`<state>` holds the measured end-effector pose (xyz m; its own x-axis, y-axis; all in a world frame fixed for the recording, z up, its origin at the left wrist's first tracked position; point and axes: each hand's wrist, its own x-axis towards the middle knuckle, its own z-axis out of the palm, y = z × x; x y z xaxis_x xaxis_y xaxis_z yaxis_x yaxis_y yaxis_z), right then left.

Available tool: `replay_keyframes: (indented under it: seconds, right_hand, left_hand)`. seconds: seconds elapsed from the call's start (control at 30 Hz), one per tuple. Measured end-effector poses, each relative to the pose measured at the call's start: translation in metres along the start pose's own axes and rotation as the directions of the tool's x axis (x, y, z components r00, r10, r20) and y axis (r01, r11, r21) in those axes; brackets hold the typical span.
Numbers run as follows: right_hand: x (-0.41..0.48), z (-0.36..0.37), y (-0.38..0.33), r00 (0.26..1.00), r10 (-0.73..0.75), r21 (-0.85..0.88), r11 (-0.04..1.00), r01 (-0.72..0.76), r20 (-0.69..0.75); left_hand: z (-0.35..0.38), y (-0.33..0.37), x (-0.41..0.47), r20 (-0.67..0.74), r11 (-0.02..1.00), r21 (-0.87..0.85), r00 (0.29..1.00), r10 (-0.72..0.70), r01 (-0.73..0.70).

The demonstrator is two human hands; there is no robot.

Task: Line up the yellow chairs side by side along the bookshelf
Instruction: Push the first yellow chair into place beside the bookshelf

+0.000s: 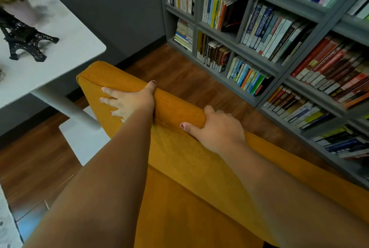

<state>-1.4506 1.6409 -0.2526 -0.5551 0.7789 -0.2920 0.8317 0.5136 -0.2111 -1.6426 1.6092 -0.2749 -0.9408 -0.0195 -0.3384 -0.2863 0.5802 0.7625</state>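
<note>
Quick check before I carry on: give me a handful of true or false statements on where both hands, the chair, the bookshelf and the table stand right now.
1. Both hands grip the top edge of the yellow chair. True: left hand, right hand.
2. The bookshelf stands empty. False: it is packed with books.
3. A black tower model stands on the white table. True.
4. A second yellow chair stands beside this one. False: only one shows.
5. The floor is carpeted. False: it is wood.
</note>
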Motion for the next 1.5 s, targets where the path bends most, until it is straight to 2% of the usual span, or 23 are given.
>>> replay_keyframes:
  seconds: [0.57,0.97,1.13,1.3,1.5]
  right_hand:
    - [0.033,0.0,-0.014,0.995,0.04,-0.028,0.999,-0.043,-0.087]
    - [0.045,0.002,-0.014,0.989,-0.002,-0.007,1.0,0.001,-0.147]
    - [0.042,0.0,-0.012,0.991,-0.058,0.018,0.998,0.061,-0.122]
    - [0.026,-0.007,0.004,0.992,-0.112,-0.004,0.994,0.112,-0.052]
    - [-0.018,-0.008,0.065,1.0,0.011,-0.005,1.0,-0.011,-0.002]
  left_hand:
    - [0.019,0.026,0.027,0.046,0.998,0.049,0.998,0.036,-0.039]
    - [0.022,0.029,0.028,0.002,0.99,0.072,0.993,0.121,-0.121]
    - [0.013,0.027,0.004,0.084,0.951,0.2,0.971,0.223,-0.236]
    - [0.021,0.009,-0.06,0.197,0.9,0.271,0.935,0.296,-0.342]
    - [0.029,-0.011,-0.111,0.233,0.915,0.233,0.933,0.276,-0.329]
